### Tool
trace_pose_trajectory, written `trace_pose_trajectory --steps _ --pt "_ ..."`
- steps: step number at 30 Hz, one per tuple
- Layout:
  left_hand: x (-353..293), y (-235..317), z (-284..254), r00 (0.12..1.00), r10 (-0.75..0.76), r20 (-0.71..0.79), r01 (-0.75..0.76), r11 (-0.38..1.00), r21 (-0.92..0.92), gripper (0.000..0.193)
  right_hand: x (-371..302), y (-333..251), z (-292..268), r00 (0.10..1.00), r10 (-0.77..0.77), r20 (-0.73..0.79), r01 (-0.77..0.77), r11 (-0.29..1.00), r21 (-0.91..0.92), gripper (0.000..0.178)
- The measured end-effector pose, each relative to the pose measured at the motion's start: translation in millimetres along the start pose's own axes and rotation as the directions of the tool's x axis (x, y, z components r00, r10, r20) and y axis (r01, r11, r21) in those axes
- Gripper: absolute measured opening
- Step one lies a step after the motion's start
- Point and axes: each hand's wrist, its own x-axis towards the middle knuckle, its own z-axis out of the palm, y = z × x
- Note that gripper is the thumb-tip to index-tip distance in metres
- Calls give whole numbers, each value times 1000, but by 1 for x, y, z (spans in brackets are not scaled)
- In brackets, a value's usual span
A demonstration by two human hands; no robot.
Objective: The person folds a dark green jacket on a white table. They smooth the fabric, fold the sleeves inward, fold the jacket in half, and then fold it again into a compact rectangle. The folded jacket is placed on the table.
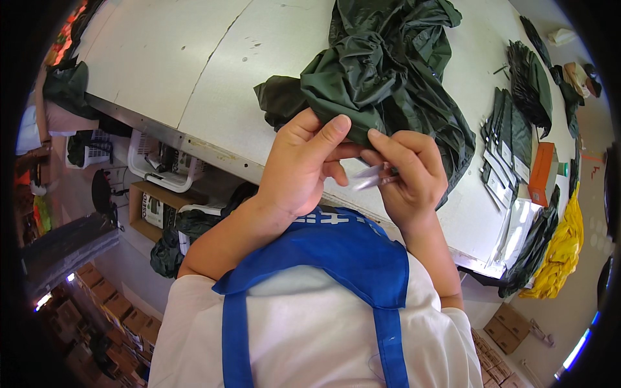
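Note:
A crumpled dark green waterproof garment [369,77] lies in folds on the white table, its near edge drawn toward me. My left hand [292,163] is closed on that edge, thumb on top of the cloth. Just to the right, my right hand [414,176] pinches the same edge between thumb and forefinger. Lower in the right palm sit small silver thread snips [370,177], their blurred blades pointing left, below the cloth. The curled fingers hide the snips' handle.
The white table [149,52] has a metal front edge. Dark flat pieces with white tags [498,161], an orange box [542,173] and yellow cloth [559,252] are at the right. A white basket [162,171] and a cardboard box [145,216] stand beneath. Someone else's arm [61,119] shows far left.

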Motion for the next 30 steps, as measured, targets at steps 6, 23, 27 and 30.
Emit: trace_pose_trajectory --steps 6,23,27,30 --pt "2 0 -3 999 28 -26 -27 999 42 23 7 -2 0 981 182 62 -192 931 310 14" --pt "2 8 -5 1000 19 12 -19 1000 0 28 5 20 -33 973 219 73 -226 968 106 32" --pt "3 6 -2 1000 0 -26 0 1000 28 30 7 16 -30 992 109 63 -110 994 21 33" --pt "3 5 -3 1000 -4 -20 5 999 35 29 6 17 -29 993 93 78 -94 995 12 32"
